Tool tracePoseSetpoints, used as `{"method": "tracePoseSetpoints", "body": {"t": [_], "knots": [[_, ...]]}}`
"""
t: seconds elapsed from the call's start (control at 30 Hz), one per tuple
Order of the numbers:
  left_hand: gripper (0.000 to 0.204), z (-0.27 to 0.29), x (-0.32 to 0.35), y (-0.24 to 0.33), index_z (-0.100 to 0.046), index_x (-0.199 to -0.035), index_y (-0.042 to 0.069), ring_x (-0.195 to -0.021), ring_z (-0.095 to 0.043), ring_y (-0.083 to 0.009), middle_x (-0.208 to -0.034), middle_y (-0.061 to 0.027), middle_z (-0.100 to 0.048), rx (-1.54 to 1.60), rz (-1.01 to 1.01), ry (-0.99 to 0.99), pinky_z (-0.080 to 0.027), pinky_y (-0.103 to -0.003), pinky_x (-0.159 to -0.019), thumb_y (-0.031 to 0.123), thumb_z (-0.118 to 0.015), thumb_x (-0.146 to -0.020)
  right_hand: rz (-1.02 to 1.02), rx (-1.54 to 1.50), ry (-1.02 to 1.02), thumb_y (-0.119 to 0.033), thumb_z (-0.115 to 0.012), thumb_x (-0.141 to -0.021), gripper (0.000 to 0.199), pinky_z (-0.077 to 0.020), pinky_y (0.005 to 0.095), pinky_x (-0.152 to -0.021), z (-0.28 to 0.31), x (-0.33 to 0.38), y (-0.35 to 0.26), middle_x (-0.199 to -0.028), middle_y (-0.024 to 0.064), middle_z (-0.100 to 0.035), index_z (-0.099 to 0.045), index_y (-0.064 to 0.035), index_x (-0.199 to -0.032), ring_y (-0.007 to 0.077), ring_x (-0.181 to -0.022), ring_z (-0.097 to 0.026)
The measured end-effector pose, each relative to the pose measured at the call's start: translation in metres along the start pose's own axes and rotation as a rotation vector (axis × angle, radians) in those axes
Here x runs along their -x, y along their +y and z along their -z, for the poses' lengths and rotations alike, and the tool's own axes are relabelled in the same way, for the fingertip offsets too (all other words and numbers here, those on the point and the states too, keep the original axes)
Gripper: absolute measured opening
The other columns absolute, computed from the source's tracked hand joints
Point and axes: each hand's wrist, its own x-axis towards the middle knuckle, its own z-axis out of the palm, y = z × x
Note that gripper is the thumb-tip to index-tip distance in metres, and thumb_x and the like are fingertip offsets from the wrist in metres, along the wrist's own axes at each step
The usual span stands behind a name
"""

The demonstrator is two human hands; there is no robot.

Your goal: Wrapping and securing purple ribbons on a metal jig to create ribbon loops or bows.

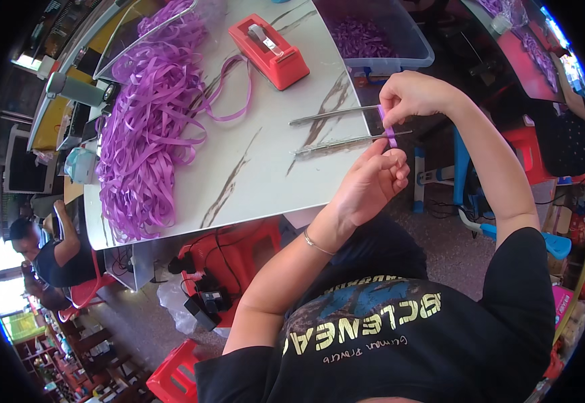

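Two thin metal rods stick out past the right edge of the marble-patterned table, the upper rod (333,115) and the lower rod (339,142) roughly side by side. A short piece of purple ribbon (391,138) spans their outer ends. My right hand (417,97) pinches the ribbon's upper part between thumb and fingers. Just below, my left hand (372,178) is closed, fingertips at the ribbon's lower end and the other fingers curled. How the ribbon passes around the rods is partly hidden by my fingers.
A big heap of purple ribbon (151,134) covers the table's left side, one loop trailing toward a red tape dispenser (276,57). Beyond the right edge sits a clear plastic bin (400,64) with purple pieces. A red stool (239,262) with cables stands under the table. Another person sits far left.
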Motion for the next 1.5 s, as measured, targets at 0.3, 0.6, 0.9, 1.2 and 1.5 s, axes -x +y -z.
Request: {"method": "tracePoseSetpoints", "body": {"t": [0.3, 0.6, 0.9, 1.2, 1.5], "knots": [[0.022, 0.0, 0.0, 0.0, -0.04, -0.099, 0.013, -0.075, -0.047, -0.0105, -0.082, 0.0015, -0.047, 0.004, 0.001, -0.015, -0.039, -0.025, -0.071, 0.01, -0.053, -0.081, -0.134, 0.19, 0.039, -0.024, -0.073, -0.061, 0.025, -0.0433, 0.0278, -0.052, 0.0, -0.003, -0.004, -0.058, 0.0058, -0.061, -0.062, -0.0021, -0.064, 0.0155, -0.055, -0.058], [0.02, -0.002, -0.001, 0.001, -0.039, -0.097, 0.014, -0.073, -0.044, -0.011, -0.079, 0.0013, -0.044, 0.001, 0.003, -0.027, -0.038, -0.025, -0.069, 0.01, -0.052, -0.082, -0.04, 0.288, 0.343, -0.046, -0.076, -0.056, 0.049, -0.0306, 0.0275, -0.043, -0.021, 0.001, 0.048, -0.05, -0.0014, -0.044, -0.045, -0.0078, -0.059, 0.0119, -0.047, -0.043], [0.031, -0.002, 0.001, 0.003, -0.04, -0.111, 0.009, -0.071, -0.042, -0.0097, -0.076, 0.002, -0.04, -0.028, 0.001, -0.025, -0.036, -0.023, -0.069, 0.013, -0.051, -0.082, 0.333, -1.761, 0.064, -0.018, -0.047, -0.089, 0.034, -0.0339, 0.0163, -0.049, -0.138, -0.041, 0.1, -0.061, -0.007, -0.046, -0.044, -0.0036, -0.12, 0.0015, -0.055, -0.045], [0.043, -0.002, 0.0, 0.003, -0.037, -0.119, 0.003, -0.071, -0.041, -0.01, -0.073, 0.0011, -0.039, -0.075, -0.004, -0.058, -0.035, -0.023, -0.068, 0.017, -0.052, -0.082, 0.614, -2.001, -0.368, -0.024, -0.046, -0.092, 0.031, -0.0291, 0.0146, -0.04, -0.156, -0.063, 0.097, -0.049, -0.0075, -0.039, -0.045, -0.0017, -0.114, -0.0007, -0.042, -0.037], [0.04, 0.0, 0.0, 0.001, -0.037, -0.118, 0.008, -0.072, -0.041, -0.0089, -0.077, 0.0021, -0.04, -0.063, 0.0, -0.072, -0.037, -0.023, -0.071, 0.017, -0.052, -0.083, 0.412, -1.696, -0.153, -0.023, -0.055, -0.086, 0.018, -0.0317, 0.016, -0.044, -0.129, -0.035, 0.09, -0.062, -0.0048, -0.05, -0.051, -0.0066, -0.092, 0.0013, -0.052, -0.043]]}}
